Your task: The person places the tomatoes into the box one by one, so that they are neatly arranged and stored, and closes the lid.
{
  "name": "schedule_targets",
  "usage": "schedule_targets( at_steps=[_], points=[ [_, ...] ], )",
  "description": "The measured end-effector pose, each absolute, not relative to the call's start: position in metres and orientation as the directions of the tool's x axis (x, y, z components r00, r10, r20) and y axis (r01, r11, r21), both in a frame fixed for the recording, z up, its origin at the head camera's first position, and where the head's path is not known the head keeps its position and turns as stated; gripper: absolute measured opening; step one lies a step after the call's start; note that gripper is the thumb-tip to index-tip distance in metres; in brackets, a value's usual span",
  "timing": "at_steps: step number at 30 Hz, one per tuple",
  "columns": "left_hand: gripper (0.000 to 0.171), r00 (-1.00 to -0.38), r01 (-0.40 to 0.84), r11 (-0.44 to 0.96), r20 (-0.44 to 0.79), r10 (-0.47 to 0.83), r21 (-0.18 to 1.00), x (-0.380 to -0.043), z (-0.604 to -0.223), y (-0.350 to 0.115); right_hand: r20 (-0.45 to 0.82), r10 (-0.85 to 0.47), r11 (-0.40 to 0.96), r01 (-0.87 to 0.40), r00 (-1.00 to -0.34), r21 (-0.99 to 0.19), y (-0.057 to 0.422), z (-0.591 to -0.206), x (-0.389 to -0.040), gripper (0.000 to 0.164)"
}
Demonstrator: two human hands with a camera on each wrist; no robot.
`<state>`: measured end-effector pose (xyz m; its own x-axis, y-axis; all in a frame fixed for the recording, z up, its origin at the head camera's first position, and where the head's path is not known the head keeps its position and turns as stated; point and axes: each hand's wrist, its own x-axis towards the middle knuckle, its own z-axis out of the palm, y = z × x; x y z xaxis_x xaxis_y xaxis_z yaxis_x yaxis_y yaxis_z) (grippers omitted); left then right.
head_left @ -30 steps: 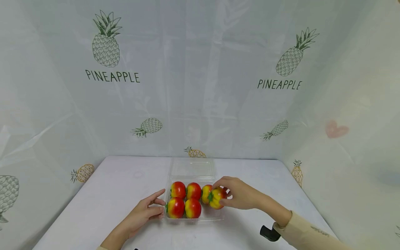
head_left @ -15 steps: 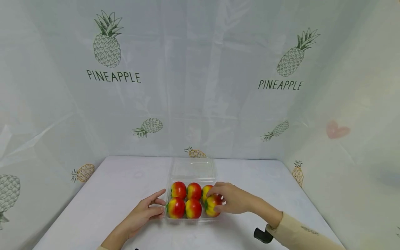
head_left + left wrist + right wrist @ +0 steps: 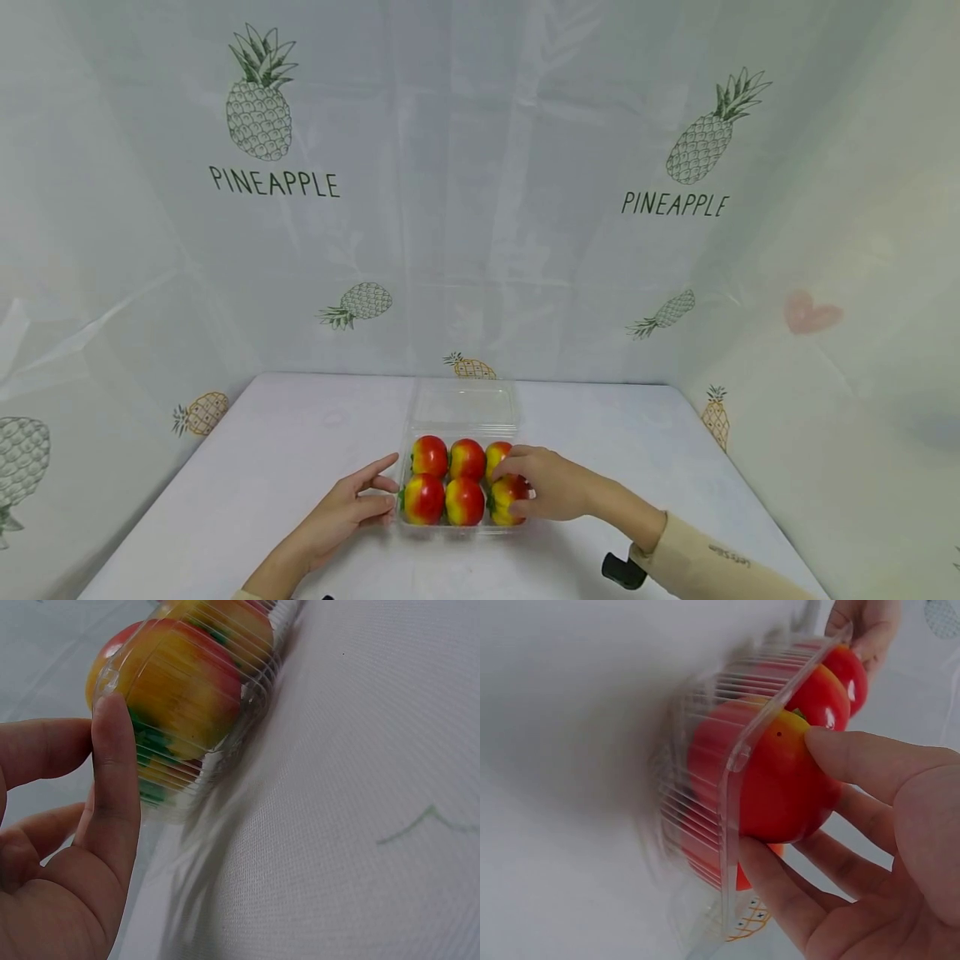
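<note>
A clear plastic clamshell box (image 3: 450, 530) holds several red-and-yellow round fruits with green leafy tops, in two rows. My right hand (image 3: 558, 485) grips the fruit (image 3: 513, 490) in the front right corner, thumb on the near side and fingers over its far side. In the right wrist view this fruit (image 3: 784, 780) sits partly below the rim of the ribbed wall. Behind it, another fruit (image 3: 497, 454) is partly covered by my fingers. My left hand (image 3: 337, 518) rests at the box's left side, fingers loosely extended; its thumb (image 3: 114, 765) touches the rim in the left wrist view.
The box's clear lid (image 3: 465, 407) lies open toward the back of the white-covered table (image 3: 315, 433). A pale curtain (image 3: 480, 208) with pineapple prints hangs behind and at the sides. A black wrist device (image 3: 624, 572) sits by the right sleeve (image 3: 705, 558).
My right hand has lowered the fruit leftward and toward me into the box's front right corner, turning its leafy top to the left. The left hand has stayed in place.
</note>
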<state>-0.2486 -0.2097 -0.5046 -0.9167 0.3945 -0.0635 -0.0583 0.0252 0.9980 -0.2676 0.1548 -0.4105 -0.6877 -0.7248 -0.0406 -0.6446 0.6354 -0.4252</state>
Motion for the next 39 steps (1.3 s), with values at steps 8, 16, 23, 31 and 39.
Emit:
schedule_targets(
  at_steps=[8, 16, 23, 31, 39],
  points=[
    [0.078, -0.917, -0.062, 0.027, -0.067, 0.392, 0.998, -0.250, -0.506, -0.210, -0.020, -0.723, 0.643, -0.661, -0.691, -0.387, 0.151, -0.418, -0.265, 0.035],
    [0.078, -0.918, -0.060, 0.028, -0.066, 0.391, 0.998, -0.249, -0.505, -0.210, -0.002, -0.711, 0.666, -0.672, -0.703, -0.323, 0.145, -0.425, -0.262, 0.037],
    [0.078, -0.919, -0.057, 0.033, -0.065, 0.389, 0.998, -0.249, -0.504, -0.209, -0.001, -0.685, 0.690, -0.649, -0.728, -0.321, 0.142, -0.425, -0.260, 0.038],
    [0.077, -0.917, -0.054, 0.036, -0.064, 0.394, 0.998, -0.250, -0.504, -0.211, 0.029, -0.677, 0.687, -0.646, -0.735, -0.334, 0.141, -0.428, -0.258, 0.040],
    [0.077, -0.915, -0.055, 0.027, -0.061, 0.400, 0.998, -0.249, -0.504, -0.210, 0.071, -0.709, 0.636, -0.680, -0.701, -0.365, 0.150, -0.432, -0.262, 0.041]
  ],
)
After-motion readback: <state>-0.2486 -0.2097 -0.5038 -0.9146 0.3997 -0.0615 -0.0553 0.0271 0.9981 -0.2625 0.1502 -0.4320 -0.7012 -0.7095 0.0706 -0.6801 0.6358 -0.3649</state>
